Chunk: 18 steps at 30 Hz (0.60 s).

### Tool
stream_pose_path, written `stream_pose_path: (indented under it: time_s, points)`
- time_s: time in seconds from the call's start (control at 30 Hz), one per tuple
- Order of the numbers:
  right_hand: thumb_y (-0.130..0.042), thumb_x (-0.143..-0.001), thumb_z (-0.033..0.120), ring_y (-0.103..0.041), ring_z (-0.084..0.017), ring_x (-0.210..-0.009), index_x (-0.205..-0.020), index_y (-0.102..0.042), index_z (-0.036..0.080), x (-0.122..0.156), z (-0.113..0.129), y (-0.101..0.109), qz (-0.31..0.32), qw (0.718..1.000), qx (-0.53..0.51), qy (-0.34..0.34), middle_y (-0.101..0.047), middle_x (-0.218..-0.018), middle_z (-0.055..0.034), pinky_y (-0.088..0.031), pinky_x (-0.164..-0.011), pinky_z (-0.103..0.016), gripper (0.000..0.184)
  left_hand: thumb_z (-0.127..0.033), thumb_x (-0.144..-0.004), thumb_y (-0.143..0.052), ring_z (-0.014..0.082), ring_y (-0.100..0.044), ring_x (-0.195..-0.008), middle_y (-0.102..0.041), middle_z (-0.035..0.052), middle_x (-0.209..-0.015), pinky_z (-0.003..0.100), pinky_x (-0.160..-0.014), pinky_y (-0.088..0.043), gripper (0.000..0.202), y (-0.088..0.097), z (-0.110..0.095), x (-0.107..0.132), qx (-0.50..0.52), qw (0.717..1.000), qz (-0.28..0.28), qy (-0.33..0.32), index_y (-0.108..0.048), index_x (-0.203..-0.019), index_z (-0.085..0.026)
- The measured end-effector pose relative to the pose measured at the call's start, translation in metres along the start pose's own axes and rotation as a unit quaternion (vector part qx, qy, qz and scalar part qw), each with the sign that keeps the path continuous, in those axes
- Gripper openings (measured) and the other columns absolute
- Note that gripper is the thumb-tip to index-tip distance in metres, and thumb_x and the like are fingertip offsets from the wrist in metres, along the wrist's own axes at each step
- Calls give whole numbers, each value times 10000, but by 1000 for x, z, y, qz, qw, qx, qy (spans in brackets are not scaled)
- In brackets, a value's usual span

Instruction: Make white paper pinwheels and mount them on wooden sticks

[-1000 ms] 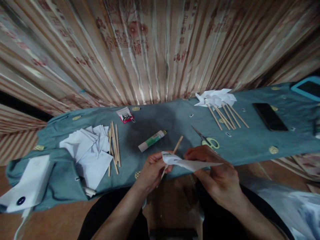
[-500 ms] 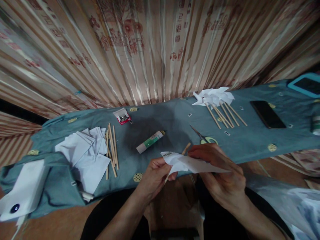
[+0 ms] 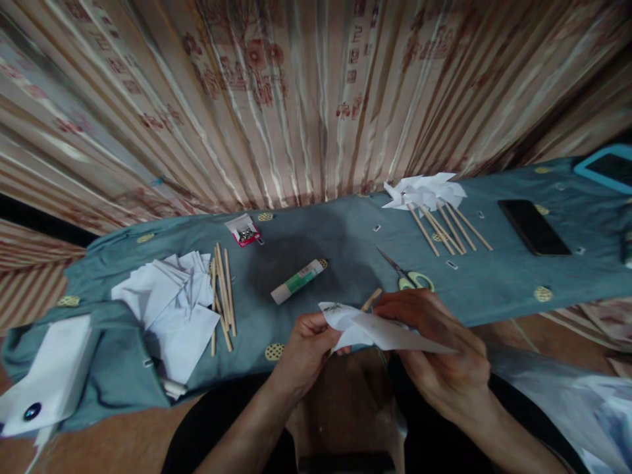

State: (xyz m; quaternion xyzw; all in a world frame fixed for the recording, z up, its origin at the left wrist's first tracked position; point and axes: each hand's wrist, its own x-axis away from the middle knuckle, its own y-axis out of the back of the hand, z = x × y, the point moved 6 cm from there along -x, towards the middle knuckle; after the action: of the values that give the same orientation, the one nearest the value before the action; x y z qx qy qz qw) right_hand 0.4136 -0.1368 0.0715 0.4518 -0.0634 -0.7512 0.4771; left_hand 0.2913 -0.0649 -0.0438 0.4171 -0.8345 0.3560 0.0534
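Close in front of me, both hands hold a folded white paper pinwheel (image 3: 375,329) over the table's near edge. My left hand (image 3: 309,352) pinches its left side between thumb and fingers. My right hand (image 3: 439,342) is closed about its right side, the fingertips partly hidden by the paper. One end of a wooden stick (image 3: 371,299) shows behind the pinwheel, beside my right fingers; the paper covers most of it. Scissors with light green handles (image 3: 415,281) lie just beyond my right hand. A glue stick (image 3: 299,282) lies ahead of my left hand.
On the green tablecloth (image 3: 340,243) are white paper sheets (image 3: 162,289), loose wooden sticks (image 3: 224,296) and a small open box of metal pins (image 3: 244,230). Several pinwheels on sticks (image 3: 429,194), a phone (image 3: 533,227) and a blue-framed tablet (image 3: 607,168) lie rightward. A white device (image 3: 54,368) sits left.
The pinwheel has tilted slightly in my hands, its right part dipping a little. The stick's end has shifted slightly to the right. The view has moved a little.
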Motion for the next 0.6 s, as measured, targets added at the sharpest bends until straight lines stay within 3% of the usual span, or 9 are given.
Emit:
stream_pose_path:
  time_s: [0.2,0.6]
  points:
    - [-550,-836,83,-701,-236,-860,-1077,-646,251,2,0,2,-3,1000,-2,-1,-741,-911,-56,-530,-768,-380,309,-337,-622,-820,71,-439,-481,-587,-6,-534,211,-512,-347,226,1,3,-1,-18,1000,7,-9,-699,-621,-146]
    - [-556,-841,81,-694,-224,-857,-1051,-655,236,1,-2,5,0,1000,-3,-17,-740,-917,-65,-522,-760,-364,279,-407,-673,-800,72,-420,-480,-546,-12,-493,220,-533,-334,342,-3,2,1,-51,998,28,-3,-636,-517,-150]
